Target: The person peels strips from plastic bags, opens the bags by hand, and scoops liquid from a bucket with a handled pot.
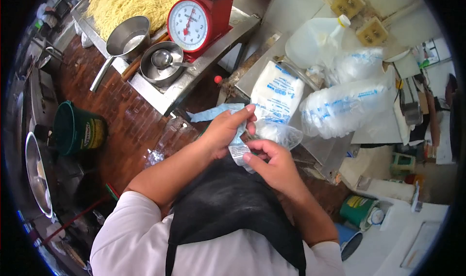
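Note:
A light blue cloth (215,112) with a white printed label (239,152) is between my two hands, in front of the black apron. My left hand (227,130) is closed round the cloth, its thumb and forefinger together near the top. My right hand (273,165) pinches the edge of the label between thumb and fingers. Just beyond the hands lie a white packet with blue print (276,92) and a clear plastic bag (275,132).
A metal table (158,94) at upper left bears noodles (128,6), a red scale (213,21), a saucepan (127,37) and a metal bowl (162,73). Bagged cups (347,105) and a plastic jug (313,40) stand right. A green bucket (77,129) is left.

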Motion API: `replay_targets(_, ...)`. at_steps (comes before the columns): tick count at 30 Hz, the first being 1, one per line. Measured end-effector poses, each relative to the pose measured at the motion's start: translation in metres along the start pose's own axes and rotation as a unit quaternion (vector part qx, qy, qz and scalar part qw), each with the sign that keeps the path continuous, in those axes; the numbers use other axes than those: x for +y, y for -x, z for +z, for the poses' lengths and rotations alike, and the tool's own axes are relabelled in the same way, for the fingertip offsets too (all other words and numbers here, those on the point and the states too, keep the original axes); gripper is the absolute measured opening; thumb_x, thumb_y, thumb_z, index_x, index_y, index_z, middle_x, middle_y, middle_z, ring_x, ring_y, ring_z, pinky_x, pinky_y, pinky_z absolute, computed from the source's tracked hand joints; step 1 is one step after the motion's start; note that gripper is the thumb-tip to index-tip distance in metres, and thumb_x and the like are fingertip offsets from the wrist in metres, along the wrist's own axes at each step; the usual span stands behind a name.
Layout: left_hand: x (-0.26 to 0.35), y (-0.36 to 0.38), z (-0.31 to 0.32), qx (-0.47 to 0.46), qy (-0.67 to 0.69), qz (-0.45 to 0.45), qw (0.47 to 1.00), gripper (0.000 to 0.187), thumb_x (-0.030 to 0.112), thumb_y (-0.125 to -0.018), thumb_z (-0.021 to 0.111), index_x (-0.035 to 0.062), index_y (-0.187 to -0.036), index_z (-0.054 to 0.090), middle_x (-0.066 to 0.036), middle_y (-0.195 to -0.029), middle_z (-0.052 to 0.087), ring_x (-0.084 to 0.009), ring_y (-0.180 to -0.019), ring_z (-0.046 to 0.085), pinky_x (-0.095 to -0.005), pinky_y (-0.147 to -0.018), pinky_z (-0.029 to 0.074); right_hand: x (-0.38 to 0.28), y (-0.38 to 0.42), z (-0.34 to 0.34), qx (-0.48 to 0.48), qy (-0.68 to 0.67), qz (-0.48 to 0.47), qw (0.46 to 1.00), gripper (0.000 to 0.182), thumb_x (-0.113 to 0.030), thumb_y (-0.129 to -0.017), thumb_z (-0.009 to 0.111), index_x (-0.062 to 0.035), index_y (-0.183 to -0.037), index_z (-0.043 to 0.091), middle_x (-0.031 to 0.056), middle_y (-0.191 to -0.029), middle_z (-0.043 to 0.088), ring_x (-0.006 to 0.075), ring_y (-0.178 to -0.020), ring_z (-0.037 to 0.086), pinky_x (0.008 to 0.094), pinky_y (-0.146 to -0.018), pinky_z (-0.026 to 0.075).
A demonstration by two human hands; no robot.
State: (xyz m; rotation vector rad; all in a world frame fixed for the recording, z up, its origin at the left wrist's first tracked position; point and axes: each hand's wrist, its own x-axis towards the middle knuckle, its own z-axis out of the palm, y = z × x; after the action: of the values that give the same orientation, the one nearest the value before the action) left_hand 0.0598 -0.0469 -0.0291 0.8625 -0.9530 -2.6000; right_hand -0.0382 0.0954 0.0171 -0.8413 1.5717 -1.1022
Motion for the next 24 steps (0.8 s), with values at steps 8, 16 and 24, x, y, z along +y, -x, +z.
replay_targets(8, -0.013, 0.02, -0.027, -0.081, -0.036, -0.089, 0.992, 0.043, 0.046, -0.091, 0.061, 0.0076, -0.109, 0.064, -0.002, -0.093, 0.067, -0.0133, -0.082, 0.062, -0.0272, -0.074, 0.047, 0.006, 0.001, -0.015, 0.103, 0.062, -0.041, 0.992, 0.015, -0.01, -0.09, 0.066, 0.0031, -0.095, 0.064, 0.0055, -0.082, 0.068, 0.0074, -0.073, 0.062, 0.0229, -0.067, 0.05)
replay_targets(16, -0.019, 0.007, -0.008, -0.084, 0.027, -0.026, 0.996, 0.015, 0.018, -0.087, 0.069, 0.0083, -0.098, 0.064, -0.001, -0.091, 0.067, -0.0099, -0.082, 0.063, -0.0274, -0.075, 0.049, 0.004, 0.01, -0.01, 0.112, 0.069, -0.037, 0.991, 0.014, -0.008, -0.087, 0.068, 0.0026, -0.095, 0.064, 0.0069, -0.082, 0.068, 0.0079, -0.073, 0.063, 0.023, -0.065, 0.051)
replay_targets(24, -0.025, 0.002, 0.007, -0.087, 0.011, 0.01, 0.996, 0.017, 0.007, -0.087, 0.065, 0.0056, -0.103, 0.062, -0.004, -0.097, 0.068, -0.0109, -0.087, 0.064, -0.0282, -0.081, 0.051, -0.017, 0.018, -0.014, 0.248, 0.37, -0.258, 0.858, 0.02, -0.011, -0.076, 0.075, -0.0039, -0.094, 0.067, 0.0103, -0.089, 0.064, 0.0264, -0.081, 0.064, 0.0351, -0.072, 0.05)
